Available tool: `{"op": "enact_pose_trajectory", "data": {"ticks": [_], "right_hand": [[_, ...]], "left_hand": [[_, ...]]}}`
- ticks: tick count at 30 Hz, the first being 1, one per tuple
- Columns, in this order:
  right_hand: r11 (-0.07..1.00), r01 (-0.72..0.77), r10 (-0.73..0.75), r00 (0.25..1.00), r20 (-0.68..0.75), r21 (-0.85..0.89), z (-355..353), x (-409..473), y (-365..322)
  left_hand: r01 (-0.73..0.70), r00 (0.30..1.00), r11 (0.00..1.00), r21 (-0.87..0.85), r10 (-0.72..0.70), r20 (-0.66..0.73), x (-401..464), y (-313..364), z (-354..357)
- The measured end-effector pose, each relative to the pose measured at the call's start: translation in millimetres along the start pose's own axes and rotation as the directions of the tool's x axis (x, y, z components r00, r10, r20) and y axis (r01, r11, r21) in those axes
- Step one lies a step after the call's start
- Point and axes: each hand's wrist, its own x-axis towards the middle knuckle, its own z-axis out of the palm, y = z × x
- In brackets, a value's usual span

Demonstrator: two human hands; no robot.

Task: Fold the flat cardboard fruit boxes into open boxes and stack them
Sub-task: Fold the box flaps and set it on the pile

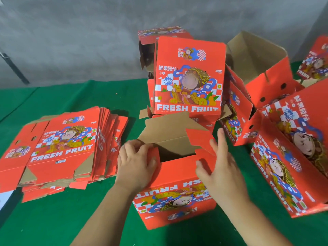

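Fingers [142, 148] of the left hand [134, 162] were curled over the left end flap of the half-formed box [174, 201], pressing it inward, while the right hand [218, 166] had its fingers nearly straight and laid against the red right-hand flap [199, 139], the thumb set on the near wall below it. The box stood upside down at the near middle of the green surface [53, 219], its printed lettering inverted toward the camera and its brown inside seen through the opening still left between the flaps.

The cardboard was judged to be light and fairly stiff, corrugated, likely to bend cleanly only along its scored creases and to buckle or tear if forced elsewhere. The printed red face looked smooth and perhaps a little slippery, so a hold at the flap edges and corners, close to the creases, was thought best, with the walls steadied from both ends.

To the left, a fanned pile of flat boxes [58, 150] lay on the surface, well apart from the hands. Just behind the box in hand, an upright folded box [189, 82] leaned among others. To the right, an open box [257, 71] showed its brown interior, and a large box on its side [292, 157] lay near the right hand. A grey wall [71, 36] was seen behind.
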Motion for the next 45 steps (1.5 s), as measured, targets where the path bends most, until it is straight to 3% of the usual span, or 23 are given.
{"op": "enact_pose_trajectory", "data": {"ticks": [5,9,12,15,17,19,21,25,28,30,32,34,35,38,40,42,43,45], "right_hand": [[0.983,0.081,-0.074,0.996,0.047,-0.166,4.0,-4.7,13.7],[0.976,0.107,-0.099,0.994,0.052,-0.187,-7.0,16.6,11.4],[0.997,0.026,-0.022,0.999,0.049,-0.078,-23.0,48.7,11.4],[0.991,-0.096,0.078,0.98,0.185,0.095,-20.8,65.4,9.6],[0.999,-0.021,0.032,0.925,0.379,-0.034,-15.0,68.7,9.7],[0.978,0.09,0.011,0.88,0.474,-0.19,-8.8,69.0,10.3],[0.958,0.059,0.071,0.9,0.431,-0.282,-2.5,69.8,9.0],[0.878,0.053,0.134,0.927,0.351,-0.476,8.5,62.3,0.5],[0.901,0.061,0.105,0.93,0.353,-0.429,2.1,52.2,2.9],[0.97,-0.028,0.107,0.94,0.324,-0.24,-8.4,50.0,9.0],[0.974,-0.192,0.158,0.956,0.248,0.118,-23.0,50.8,13.9],[0.84,-0.356,0.273,0.93,0.248,0.41,-38.4,48.4,14.5],[0.768,-0.429,0.331,0.902,0.279,0.475,-45.5,46.7,16.5],[0.678,-0.538,0.426,0.843,0.328,0.502,-60.7,37.0,22.9],[0.615,-0.548,0.453,0.834,0.315,0.568,-69.8,32.2,25.4],[0.59,-0.565,0.489,0.818,0.302,0.577,-71.3,26.3,31.9],[0.563,-0.599,0.51,0.794,0.331,0.57,-66.8,21.1,36.9],[0.479,-0.681,0.535,0.727,0.431,0.554,-46.5,3.3,47.6]], "left_hand": [[-0.064,0.998,0.987,-0.149,0.065,0.0,1.9,-3.5,1.5],[-0.093,0.989,0.893,-0.441,0.032,-0.145,1.3,-12.4,-3.0],[-0.175,0.981,0.925,-0.337,0.135,-0.141,-3.4,-8.1,-1.8],[-0.086,0.996,0.969,-0.231,0.076,-0.054,-6.9,3.0,-2.7],[-0.005,1.0,0.997,-0.082,0.005,0.009,-7.6,8.8,-1.4],[0.078,0.986,0.997,-0.011,-0.075,0.151,-6.2,11.6,-1.6],[0.139,0.966,0.99,-0.011,-0.133,0.224,-5.2,13.3,-0.5],[0.124,0.976,0.987,0.106,-0.141,0.167,-8.5,20.0,1.1],[0.128,0.986,0.99,-0.063,-0.12,0.119,-12.6,13.9,2.0],[0.156,0.987,0.929,-0.335,-0.135,0.085,-14.2,10.1,-0.9],[0.115,0.992,0.84,-0.53,-0.129,0.01,-17.1,14.2,-7.0],[0.085,0.992,0.755,-0.65,-0.128,-0.018,-29.0,23.9,-15.4],[0.066,0.991,0.733,-0.677,-0.129,-0.042,-35.7,27.3,-19.0],[-0.064,0.934,0.654,-0.754,-0.227,-0.275,-52.1,29.3,-25.8],[-0.166,0.891,0.371,-0.914,-0.341,-0.3,-51.4,28.3,-34.0],[-0.198,0.92,0.076,-0.977,-0.331,-0.212,-42.8,27.6,-33.0],[-0.173,0.931,0.052,-0.984,-0.317,-0.181,-39.6,27.5,-27.5],[0.016,0.952,0.188,-0.982,-0.303,-0.043,-37.2,22.1,-4.0]]}}
